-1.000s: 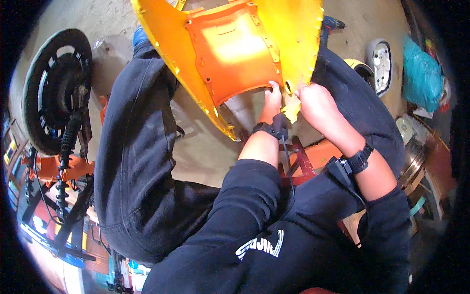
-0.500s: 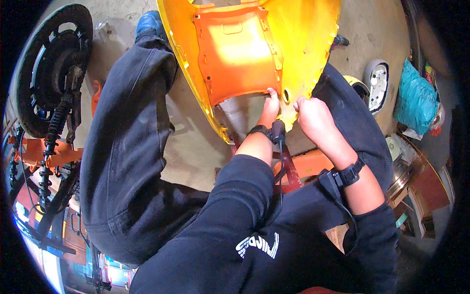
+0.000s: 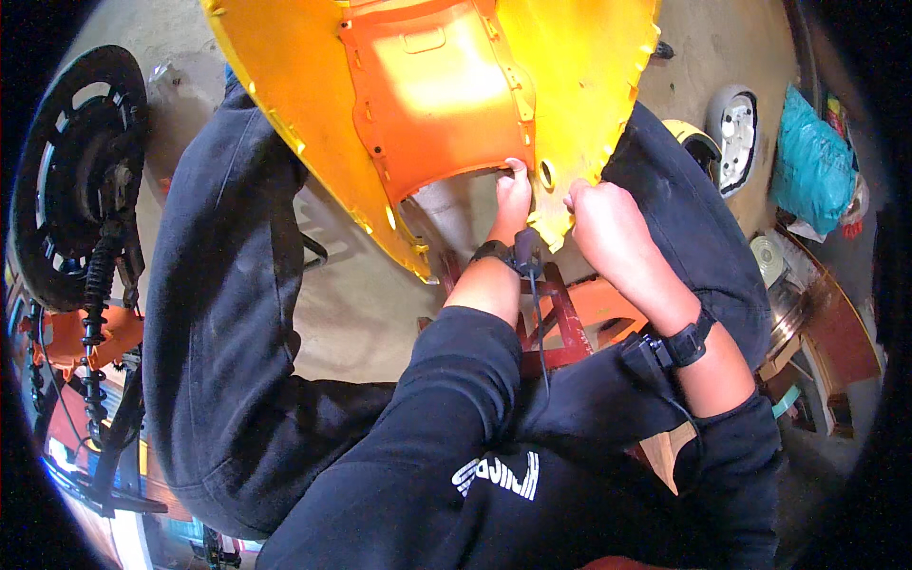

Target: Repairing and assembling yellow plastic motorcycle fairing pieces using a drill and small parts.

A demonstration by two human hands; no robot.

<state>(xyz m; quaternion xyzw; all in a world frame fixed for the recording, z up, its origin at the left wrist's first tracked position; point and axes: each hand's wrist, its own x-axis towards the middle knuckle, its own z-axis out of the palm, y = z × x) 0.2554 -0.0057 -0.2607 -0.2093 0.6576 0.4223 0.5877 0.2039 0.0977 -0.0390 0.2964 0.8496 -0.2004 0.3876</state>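
A large yellow plastic body panel [image 3: 584, 85], shaped like a scooter fairing, spreads between my knees with its narrow end toward me. An orange plastic panel [image 3: 427, 114] with clips along its sides sits in its middle. My left hand [image 3: 513, 195] grips the yellow panel from the inside, its thumb up by the orange panel's lower corner; the other fingers are mostly hidden behind the plastic. My right hand [image 3: 608, 223] is closed at the yellow panel's right lower edge, near an oval hole. Whether it pinches anything small besides the edge is hidden.
A black wheel [image 3: 81, 176] with a shock absorber [image 3: 98, 275] stands at the left. Under the yellow panel are a dark red metal frame [image 3: 560, 323] and another orange piece [image 3: 603, 309]. On the right lie a white-and-black oval part [image 3: 733, 142] and a teal plastic bag [image 3: 812, 166].
The yellow panel has shifted and spread toward the left, its left side swinging out over my left knee. Both hands stay at its lower right part, the left one moving slightly left.
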